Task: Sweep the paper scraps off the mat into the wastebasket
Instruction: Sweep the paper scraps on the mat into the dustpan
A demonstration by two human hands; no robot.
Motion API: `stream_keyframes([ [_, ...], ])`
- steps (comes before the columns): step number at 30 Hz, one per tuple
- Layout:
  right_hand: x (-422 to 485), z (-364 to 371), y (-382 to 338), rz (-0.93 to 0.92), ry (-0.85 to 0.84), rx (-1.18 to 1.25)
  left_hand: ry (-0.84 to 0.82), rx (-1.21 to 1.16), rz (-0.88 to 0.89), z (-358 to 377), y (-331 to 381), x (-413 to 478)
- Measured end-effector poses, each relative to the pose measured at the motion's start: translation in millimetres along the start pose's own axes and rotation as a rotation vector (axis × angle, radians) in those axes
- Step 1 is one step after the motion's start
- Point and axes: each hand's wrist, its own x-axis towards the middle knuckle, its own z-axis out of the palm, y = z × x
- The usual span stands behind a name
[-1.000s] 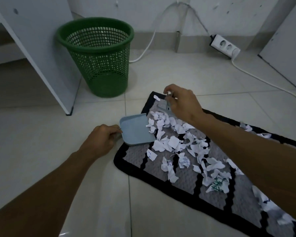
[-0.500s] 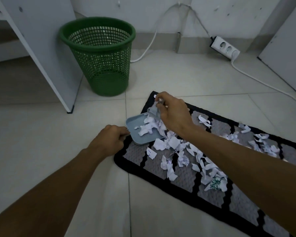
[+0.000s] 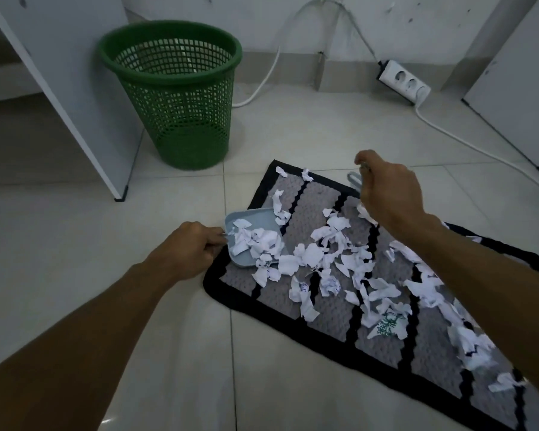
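A grey mat with black stripes and border (image 3: 330, 315) lies on the tiled floor, strewn with several white paper scraps (image 3: 330, 259). My left hand (image 3: 189, 248) grips the handle of a small light-blue dustpan (image 3: 246, 217) at the mat's left edge; a pile of scraps lies in the pan. My right hand (image 3: 386, 194) is closed on a small light-blue brush (image 3: 353, 178), held over the mat's far edge, to the right of the pan. The green mesh wastebasket (image 3: 171, 88) stands upright on the floor beyond the mat, to the left.
A white furniture panel (image 3: 75, 98) stands left of the wastebasket. A white power strip (image 3: 405, 80) with cables lies by the back wall. Another white panel (image 3: 517, 79) is at the far right. Bare tiles surround the mat.
My right hand swept scraps into the dustpan, then moved back to the right and away from it. The dustpan now holds a pile of scraps.
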Motion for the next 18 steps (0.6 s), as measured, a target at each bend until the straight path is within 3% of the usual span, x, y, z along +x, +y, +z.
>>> stream_keyframes([
  [3, -22, 12, 5, 0.063, -0.074, -0.039, -0.01, 0.023, 0.016, 2, 1, 0],
  [9, -34, 28, -55, 0.077, -0.054, 0.315, -0.112, 0.04, -0.098, 9, 5, 6],
  [14, -26, 19, -83, 0.056, -0.032, 0.475, -0.16, 0.043, -0.16, 7, 12, 2],
  [18, -7, 9, -76, 0.043, 0.049, 0.408, -0.205, 0.095, -0.167, 2, 19, -6],
])
